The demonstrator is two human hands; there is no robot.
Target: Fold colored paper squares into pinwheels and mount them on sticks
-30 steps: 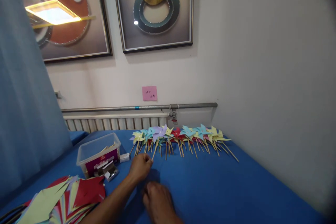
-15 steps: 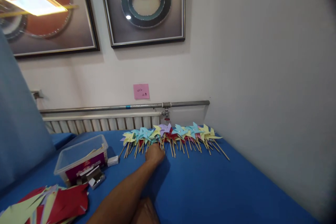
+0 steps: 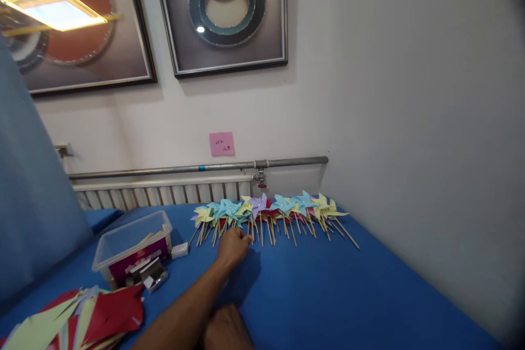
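Note:
A row of paper pinwheels (image 3: 268, 210) on thin wooden sticks lies along the far edge of the blue cloth (image 3: 328, 295), in yellow, light blue, purple and red. My left hand (image 3: 232, 246) is stretched out to the row, knuckles up and fingers curled. Its fingertips are at the lower stick ends beneath the purple pinwheel (image 3: 259, 205); whether they still pinch a stick is hidden. My right hand (image 3: 225, 331) rests palm down on the cloth at the bottom edge, partly cut off, with nothing seen in it.
A clear plastic box (image 3: 133, 246) with sticks stands at the left, with a small white box (image 3: 179, 250) and small metal parts (image 3: 150, 276) beside it. Cut coloured paper sheets (image 3: 82, 320) lie at the lower left. A radiator (image 3: 164, 192) and pipe (image 3: 197, 168) run along the wall.
My left hand carried the purple pinwheel forward into the row, then drew back slightly. My right hand slid toward the bottom edge.

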